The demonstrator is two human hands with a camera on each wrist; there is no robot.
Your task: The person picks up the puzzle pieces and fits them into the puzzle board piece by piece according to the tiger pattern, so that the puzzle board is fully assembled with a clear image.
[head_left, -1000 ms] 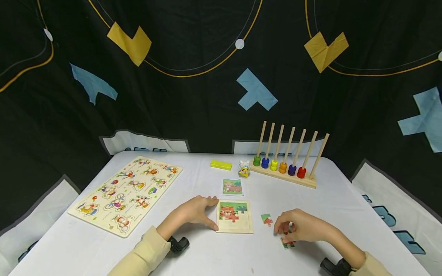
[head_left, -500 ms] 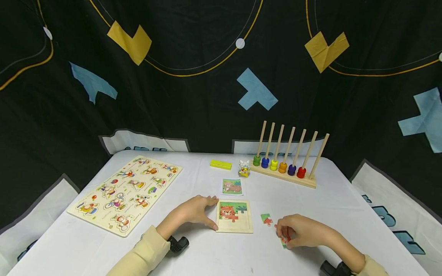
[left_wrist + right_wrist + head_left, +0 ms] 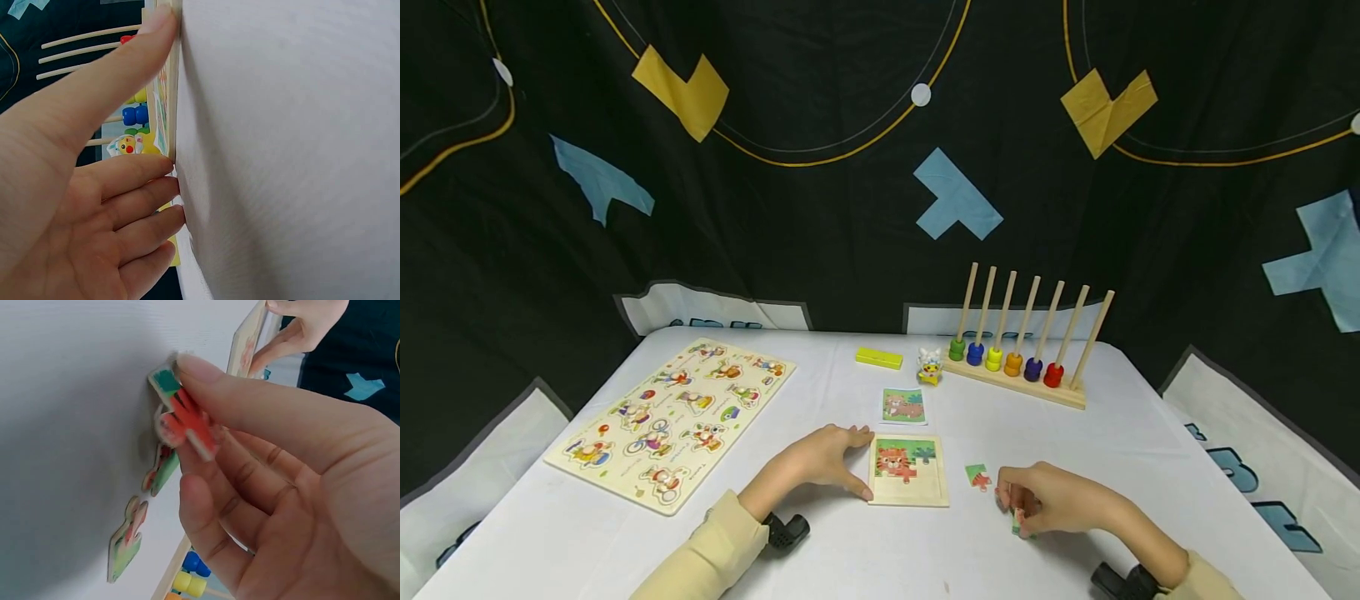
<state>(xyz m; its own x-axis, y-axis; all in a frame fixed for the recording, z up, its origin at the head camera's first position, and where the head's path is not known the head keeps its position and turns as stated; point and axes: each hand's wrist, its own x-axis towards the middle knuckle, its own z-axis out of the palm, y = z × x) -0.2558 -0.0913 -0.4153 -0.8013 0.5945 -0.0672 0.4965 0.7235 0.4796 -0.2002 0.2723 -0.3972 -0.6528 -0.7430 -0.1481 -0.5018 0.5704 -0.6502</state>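
Observation:
My left hand (image 3: 823, 458) rests at the left side of a small wooden puzzle tray (image 3: 931, 493), thumb and fingers spread along its edge. In the left wrist view the fingers (image 3: 140, 215) look mostly straight and touch the rim. Part of a tiger picture (image 3: 897, 462) fills the tray's upper left. To the right, my right hand (image 3: 1063, 500) pinches a red and green puzzle piece (image 3: 187, 419), tilted up from the table. Two loose puzzle pieces show beyond it in the right wrist view: a nearer one (image 3: 165, 470), partly hidden, and a green-cornered one (image 3: 125, 547).
Behind the tray lies a picture card (image 3: 904, 407), with a yellow block (image 3: 879, 358) and a small figurine (image 3: 929, 367) farther back. A peg rack with coloured beads (image 3: 1015, 379) stands at the back right. A large picture board (image 3: 677, 417) covers the left.
My right hand has closed on a puzzle piece that lay flat under its fingers and has tilted it up. The left hand and the tray have stayed in place.

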